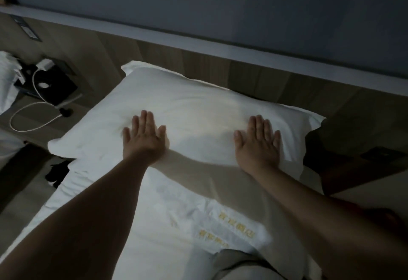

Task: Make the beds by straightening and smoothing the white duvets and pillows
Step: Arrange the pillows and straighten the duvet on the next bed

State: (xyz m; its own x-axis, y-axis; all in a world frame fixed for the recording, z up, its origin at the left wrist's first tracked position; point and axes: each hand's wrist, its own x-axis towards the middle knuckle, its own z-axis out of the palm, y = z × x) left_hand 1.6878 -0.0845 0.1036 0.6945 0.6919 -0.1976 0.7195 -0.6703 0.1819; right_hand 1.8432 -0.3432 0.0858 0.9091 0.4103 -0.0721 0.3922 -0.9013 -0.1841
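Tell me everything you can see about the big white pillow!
The pillow is white, plump and rectangular, in a smooth cloth case with a flat flap round its edges. It lies flat at the head of the bed, its far edge by the wooden headboard, its near edge over the white duvet. The left hand and right hand press on it, palms down, fingers straight.

Dim room, grey-blue wall [220, 3] above a pale ledge [198, 39] capping a wood-grain headboard panel [198, 65]. Left: bedside surface [28, 116] with a white cable [26, 130] looped beside a dark flat device [59, 85]; switch plate [29, 31] on the panel above.
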